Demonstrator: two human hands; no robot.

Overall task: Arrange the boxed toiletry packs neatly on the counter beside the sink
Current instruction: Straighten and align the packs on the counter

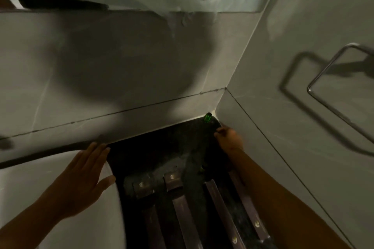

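Observation:
Several long, slim purple-brown boxed toiletry packs lie on the dark counter: one at the left, one beside it, one further right and one along the wall, partly under my right forearm. My left hand is flat with fingers spread at the counter's left edge, over the sink rim, holding nothing. Near the back right corner is my right hand, its fingers curled; whether it grips anything is unclear. A small green object sits in that corner, just beyond the fingers.
The white sink is at the left of the counter. Grey tiled walls close the counter in at the back and right. A chrome towel ring hangs on the right wall. The view is dim and blurred.

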